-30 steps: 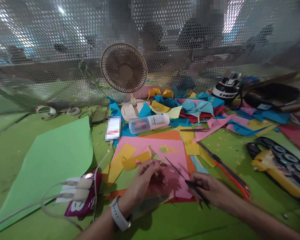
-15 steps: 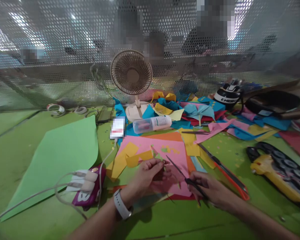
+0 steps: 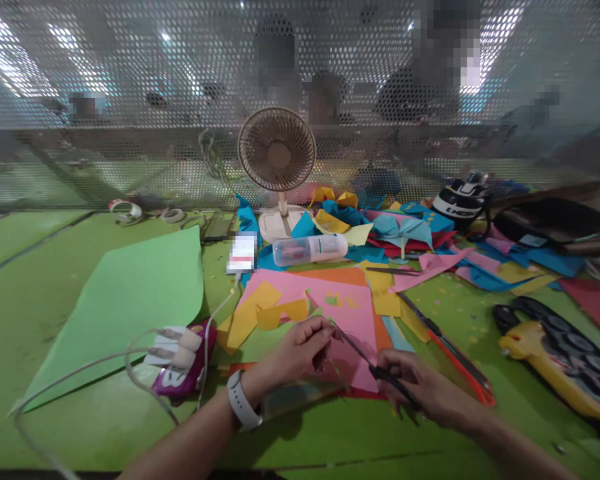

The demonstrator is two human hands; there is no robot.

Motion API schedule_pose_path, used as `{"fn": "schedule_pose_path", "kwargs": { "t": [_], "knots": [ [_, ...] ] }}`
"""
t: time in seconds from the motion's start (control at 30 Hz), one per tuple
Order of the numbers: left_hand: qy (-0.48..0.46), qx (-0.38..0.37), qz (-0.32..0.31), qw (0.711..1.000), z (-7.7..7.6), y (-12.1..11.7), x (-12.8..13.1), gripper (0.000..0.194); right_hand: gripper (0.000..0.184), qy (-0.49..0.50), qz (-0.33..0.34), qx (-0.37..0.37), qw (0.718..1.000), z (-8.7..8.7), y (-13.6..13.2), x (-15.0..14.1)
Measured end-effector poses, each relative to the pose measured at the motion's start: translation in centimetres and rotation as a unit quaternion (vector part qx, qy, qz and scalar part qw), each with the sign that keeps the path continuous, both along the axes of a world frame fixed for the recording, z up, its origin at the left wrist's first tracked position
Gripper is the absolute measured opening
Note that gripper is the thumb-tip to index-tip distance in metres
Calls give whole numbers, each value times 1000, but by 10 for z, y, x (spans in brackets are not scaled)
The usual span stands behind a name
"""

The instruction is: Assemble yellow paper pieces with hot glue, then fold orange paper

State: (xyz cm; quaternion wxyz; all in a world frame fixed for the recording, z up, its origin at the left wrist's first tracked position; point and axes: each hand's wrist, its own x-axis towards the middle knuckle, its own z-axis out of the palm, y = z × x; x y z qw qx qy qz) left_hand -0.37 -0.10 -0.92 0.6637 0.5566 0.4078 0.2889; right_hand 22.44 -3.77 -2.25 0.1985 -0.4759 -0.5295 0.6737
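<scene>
Pinching left hand (image 3: 305, 343): fingertips together on small thin green strip (image 3: 333, 323), above pink rectangular paper sheet (image 3: 360, 313); presumably steadying it.
Slim black-handled metal scissors (image 3: 357, 351): clasped in right hand (image 3: 420, 383), tips near strip over sheet; probably for control.
Long black-and-orange tool (image 3: 437, 331): right of sheet; likely for reach.

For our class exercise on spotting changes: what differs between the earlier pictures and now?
The left hand has moved right, bringing its fingertips up to the tip of the black-handled tool. No grasp or release shows; the right hand still holds that tool. The fan and bottle stayed put.
</scene>
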Motion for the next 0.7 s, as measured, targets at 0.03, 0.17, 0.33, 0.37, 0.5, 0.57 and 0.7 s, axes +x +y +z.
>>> {"fn": "schedule_pose_path", "kwargs": {
  "t": [0.03, 0.17, 0.33, 0.37, 0.5, 0.57, 0.7],
  "knots": [
    [0, -2, -3, 1000, 1, 0, 0, 35, 46, 4, 2, 4, 1000, -2, -1, 1],
    [11, -4, -11, 1000, 3, 1, -2, 34, 42, 2, 4, 17, 1000, -10, -2, 3],
    [15, -8, -24, 1000, 3, 2, -5, 36, 39, -13, -4, 29, 999, -9, -2, 2],
    [19, -7, -23, 1000, 2, 2, -5, 36, 39, -12, 0, 29, 1000, -9, -2, 2],
    [26, -4, -25, 999, 3, 2, -6, 36, 40, -5, 3, 29, 1000, -8, -3, 2],
    [25, -4, -29, 999, 4, 2, -6, 36, 41, -3, 1, 34, 999, -9, -3, 2],
    [9, 1, -37, 999, 6, 2, -6, 37, 41, -2, -3, 34, 999, -8, -3, 2]
  ]
}}
